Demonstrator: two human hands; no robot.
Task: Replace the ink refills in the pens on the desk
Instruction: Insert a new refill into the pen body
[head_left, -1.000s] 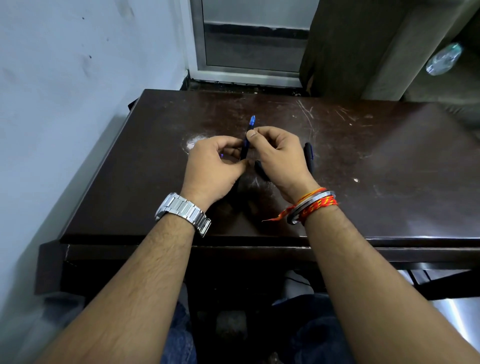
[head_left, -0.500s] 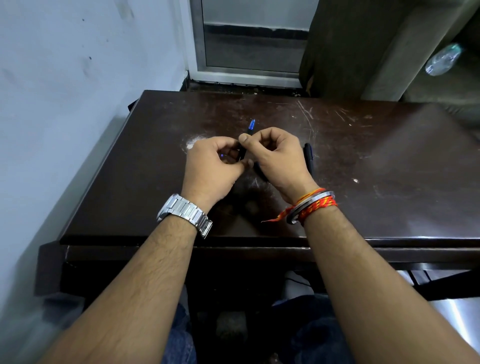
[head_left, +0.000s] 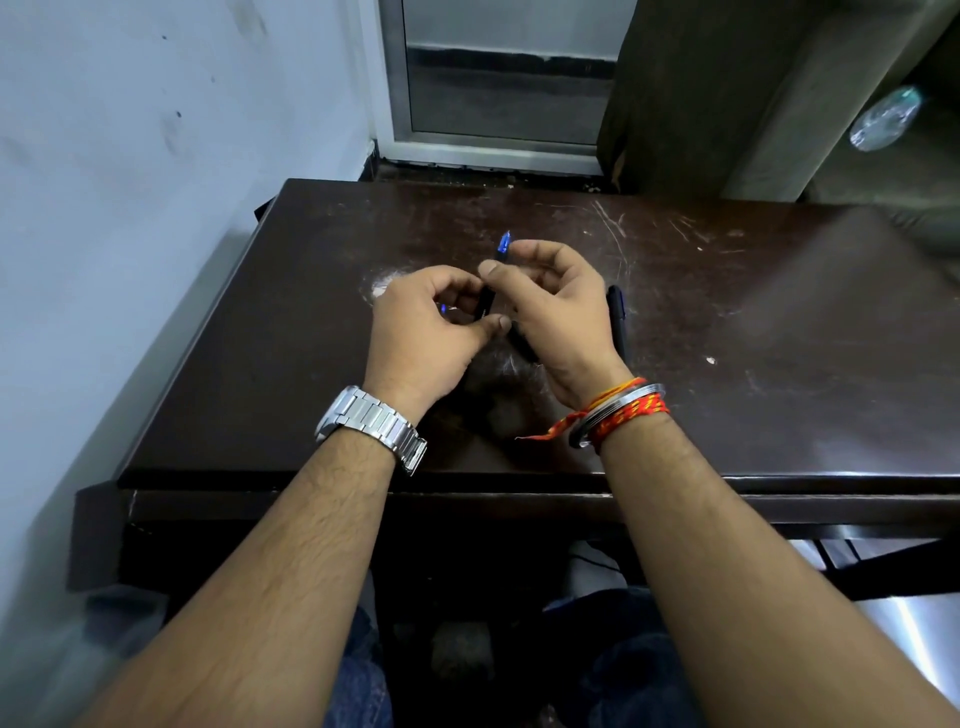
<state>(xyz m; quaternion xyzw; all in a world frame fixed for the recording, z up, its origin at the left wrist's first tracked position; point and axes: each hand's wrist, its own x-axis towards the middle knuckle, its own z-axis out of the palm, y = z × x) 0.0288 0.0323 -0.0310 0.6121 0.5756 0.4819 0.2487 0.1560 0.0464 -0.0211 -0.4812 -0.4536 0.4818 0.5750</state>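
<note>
A dark pen with a blue tip (head_left: 503, 244) is held upright between both hands above the brown desk (head_left: 779, 338). My left hand (head_left: 421, 332) pinches the lower part of its black barrel (head_left: 485, 304). My right hand (head_left: 556, 306) grips the upper part just below the blue tip. A second dark pen (head_left: 617, 322) lies flat on the desk right of my right hand. Another dark pen part (head_left: 522, 345) shows under my right palm, mostly hidden. A small blue bit (head_left: 443, 308) peeks out between my left fingers.
A pale wall (head_left: 130, 208) runs close along the desk's left side. A metal-framed door (head_left: 498, 93) and a dark wooden panel (head_left: 675, 93) stand behind the desk. A whitish smudge (head_left: 382, 285) marks the desktop by my left hand.
The pen's blue tip dipped slightly, then rose again. My right fingers have shifted their hold on the upper barrel; both hands stay at the same spot.
</note>
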